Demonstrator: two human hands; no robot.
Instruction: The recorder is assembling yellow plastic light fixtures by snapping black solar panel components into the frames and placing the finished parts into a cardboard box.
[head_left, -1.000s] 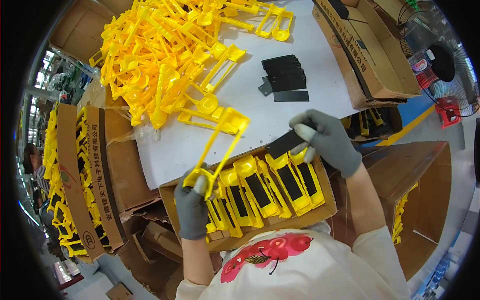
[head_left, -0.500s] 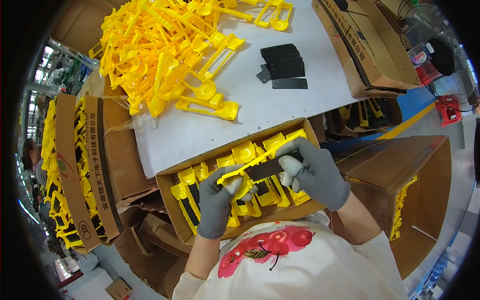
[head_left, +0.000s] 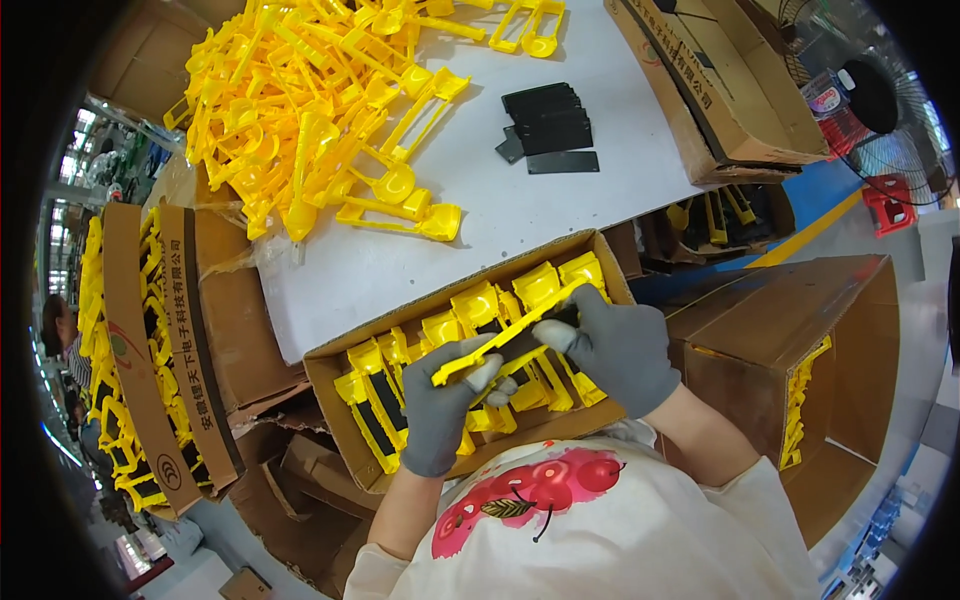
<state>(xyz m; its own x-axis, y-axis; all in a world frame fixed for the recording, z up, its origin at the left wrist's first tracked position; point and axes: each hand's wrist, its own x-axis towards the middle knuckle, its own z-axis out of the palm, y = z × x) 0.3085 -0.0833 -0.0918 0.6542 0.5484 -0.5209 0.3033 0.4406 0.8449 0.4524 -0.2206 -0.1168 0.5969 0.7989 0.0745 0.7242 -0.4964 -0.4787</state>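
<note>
Both my hands wear grey gloves. My left hand is closed round the left end of a yellow plastic frame, held tilted above an open cardboard box. At the frame's other end, my right hand grips it with the thumb bent inward. A black flat plate lies along the frame between my hands, partly hidden by the frame and my fingers. Inside the box, several similar yellow frames stand in rows, some with black plates in them.
A large heap of yellow frames covers the white table's left side. Loose black plates lie to its right. Cardboard boxes stand at the left, far right and right; a fan is beyond.
The black plate, which stuck out toward my right hand, now lies closer along the yellow frame. My right hand has closed in on the frame's right end. The whole view has shifted slightly.
</note>
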